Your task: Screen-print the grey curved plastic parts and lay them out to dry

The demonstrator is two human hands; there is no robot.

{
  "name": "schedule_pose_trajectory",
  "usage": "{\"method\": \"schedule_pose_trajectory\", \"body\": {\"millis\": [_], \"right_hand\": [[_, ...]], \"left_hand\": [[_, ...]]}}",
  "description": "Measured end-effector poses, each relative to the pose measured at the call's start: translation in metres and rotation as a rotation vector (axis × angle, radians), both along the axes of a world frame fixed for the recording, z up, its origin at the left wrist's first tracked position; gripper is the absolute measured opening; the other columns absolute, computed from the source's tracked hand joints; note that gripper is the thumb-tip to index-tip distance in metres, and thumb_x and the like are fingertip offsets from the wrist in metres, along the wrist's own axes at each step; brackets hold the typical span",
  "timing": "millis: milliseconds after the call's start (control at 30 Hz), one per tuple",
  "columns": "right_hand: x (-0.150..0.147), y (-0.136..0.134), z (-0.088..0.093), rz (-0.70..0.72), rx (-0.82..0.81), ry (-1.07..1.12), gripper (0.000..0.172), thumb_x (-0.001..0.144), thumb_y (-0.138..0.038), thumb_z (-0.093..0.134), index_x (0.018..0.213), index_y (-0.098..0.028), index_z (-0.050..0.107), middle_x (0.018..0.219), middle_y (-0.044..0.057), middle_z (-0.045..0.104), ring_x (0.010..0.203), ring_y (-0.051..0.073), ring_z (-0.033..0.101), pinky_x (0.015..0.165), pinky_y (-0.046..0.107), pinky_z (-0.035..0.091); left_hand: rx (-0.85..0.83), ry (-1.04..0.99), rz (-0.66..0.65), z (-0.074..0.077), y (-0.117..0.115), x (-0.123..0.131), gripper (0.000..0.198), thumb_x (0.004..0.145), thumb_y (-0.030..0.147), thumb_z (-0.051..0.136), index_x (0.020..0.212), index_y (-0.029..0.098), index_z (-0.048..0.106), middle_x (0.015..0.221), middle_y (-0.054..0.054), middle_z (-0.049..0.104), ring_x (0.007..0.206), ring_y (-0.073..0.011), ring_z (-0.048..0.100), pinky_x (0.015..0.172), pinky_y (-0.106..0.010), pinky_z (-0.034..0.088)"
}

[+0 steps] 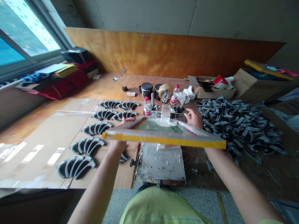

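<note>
A screen printing frame (163, 137) with yellow tape along its near edge is tilted up over a scuffed metal base plate (163, 161). Its far side meets a metal hinge clamp (165, 112) with upright posts. My left hand (128, 119) is closed at the frame's left side, and the frame hides part of it. By the right side, next to the clamp's black knob (181, 109), my right hand (194, 119) has its fingers loosely bent and apart, with nothing visible in them. I cannot tell whether it touches the knob.
Rows of grey curved plastic parts (78, 166) lie on cardboard (42, 146) at left. A large heap of similar parts (238, 124) is at right. Behind the clamp stand red-capped bottles (147, 107), black tubs (147, 90), a tape roll (165, 91) and boxes (212, 90).
</note>
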State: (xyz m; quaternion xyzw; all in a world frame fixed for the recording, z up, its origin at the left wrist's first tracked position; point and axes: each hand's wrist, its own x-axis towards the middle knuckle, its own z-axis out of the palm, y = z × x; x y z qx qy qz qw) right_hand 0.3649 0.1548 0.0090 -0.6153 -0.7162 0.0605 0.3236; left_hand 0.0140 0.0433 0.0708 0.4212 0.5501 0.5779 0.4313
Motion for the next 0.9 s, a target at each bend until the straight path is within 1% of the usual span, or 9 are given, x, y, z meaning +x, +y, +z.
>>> {"method": "schedule_pose_trajectory", "body": {"millis": [133, 233, 300, 433, 500, 600, 700, 800, 900], "right_hand": [[-0.004, -0.048, -0.052, 0.204, -0.215, -0.032, 0.027, 0.091, -0.036, 0.056, 0.11, -0.02, 0.065, 0.097, 0.007, 0.068, 0.092, 0.022, 0.061, 0.084, 0.037, 0.048], [-0.027, -0.075, -0.073, 0.399, -0.257, -0.156, 0.033, 0.085, -0.029, 0.067, 0.117, -0.023, 0.062, 0.107, 0.007, 0.064, 0.105, 0.022, 0.056, 0.092, 0.038, 0.044], [-0.039, -0.085, -0.072, 0.396, -0.268, -0.206, 0.026, 0.084, -0.023, 0.069, 0.109, -0.022, 0.065, 0.103, 0.006, 0.062, 0.103, 0.022, 0.055, 0.092, 0.036, 0.044], [-0.065, -0.111, -0.05, 0.394, -0.199, -0.239, 0.01, 0.087, -0.027, 0.066, 0.093, -0.02, 0.067, 0.094, 0.005, 0.059, 0.09, 0.019, 0.055, 0.083, 0.031, 0.045], [-0.084, -0.131, -0.04, 0.505, -0.112, -0.264, 0.012, 0.091, -0.029, 0.06, 0.095, -0.02, 0.067, 0.093, 0.006, 0.059, 0.089, 0.019, 0.054, 0.082, 0.032, 0.045], [-0.09, -0.158, -0.034, 0.721, -0.037, -0.25, 0.023, 0.096, -0.022, 0.047, 0.108, -0.023, 0.067, 0.096, 0.006, 0.063, 0.093, 0.019, 0.056, 0.085, 0.033, 0.046], [-0.035, -0.17, -0.044, 0.625, -0.088, -0.22, 0.037, 0.092, -0.011, 0.042, 0.115, -0.027, 0.067, 0.106, 0.006, 0.068, 0.103, 0.021, 0.058, 0.092, 0.037, 0.048], [0.07, -0.166, -0.071, 0.372, -0.244, -0.278, 0.042, 0.08, -0.008, 0.043, 0.099, -0.03, 0.073, 0.108, 0.009, 0.07, 0.11, 0.026, 0.058, 0.095, 0.044, 0.048], [0.165, -0.155, -0.099, 0.293, -0.268, -0.371, 0.035, 0.073, -0.019, 0.046, 0.089, -0.034, 0.074, 0.102, 0.007, 0.072, 0.103, 0.025, 0.061, 0.09, 0.043, 0.051]], "left_hand": [[0.055, -0.103, -0.006, 0.018, 0.03, 0.008, 0.036, 0.083, 0.054, 0.054, 0.078, 0.019, 0.058, 0.07, -0.003, 0.066, 0.063, -0.0136, 0.061, 0.055, -0.023, 0.046], [0.059, -0.148, 0.074, 0.011, 0.026, 0.014, 0.041, 0.084, 0.061, 0.051, 0.085, 0.02, 0.056, 0.071, 0.001, 0.065, 0.058, -0.0098, 0.057, 0.054, -0.02, 0.043], [-0.054, -0.18, 0.058, -0.009, 0.007, 0.025, 0.044, 0.082, 0.063, 0.054, 0.097, 0.021, 0.058, 0.075, 0.001, 0.066, 0.059, -0.0093, 0.057, 0.054, -0.02, 0.043], [-0.591, -0.228, -0.3, -0.069, -0.049, 0.062, 0.062, 0.075, 0.067, 0.061, 0.111, 0.017, 0.062, 0.095, -0.011, 0.073, 0.072, -0.0178, 0.067, 0.053, -0.025, 0.048], [-0.684, -0.324, -0.304, -0.094, -0.073, 0.079, 0.06, 0.076, 0.068, 0.06, 0.109, 0.019, 0.062, 0.106, -0.012, 0.072, 0.086, -0.0225, 0.07, 0.057, -0.027, 0.052], [-0.675, -0.413, -0.192, -0.118, -0.093, 0.081, 0.05, 0.075, 0.064, 0.064, 0.097, 0.019, 0.064, 0.094, -0.009, 0.072, 0.083, -0.0213, 0.071, 0.057, -0.025, 0.051], [-0.626, -0.359, -0.014, -0.137, -0.104, 0.048, 0.045, 0.078, 0.06, 0.064, 0.092, 0.018, 0.062, 0.088, -0.008, 0.073, 0.075, -0.0181, 0.071, 0.054, -0.022, 0.05], [-0.648, -0.213, 0.278, -0.159, -0.121, -0.007, 0.041, 0.086, 0.057, 0.053, 0.088, 0.017, 0.06, 0.09, -0.011, 0.074, 0.075, -0.0188, 0.072, 0.056, -0.024, 0.052], [-0.744, -0.058, 0.504, -0.18, -0.141, -0.053, 0.043, 0.094, 0.049, 0.035, 0.092, 0.015, 0.062, 0.091, -0.014, 0.074, 0.071, -0.0186, 0.072, 0.057, -0.027, 0.054]]}}
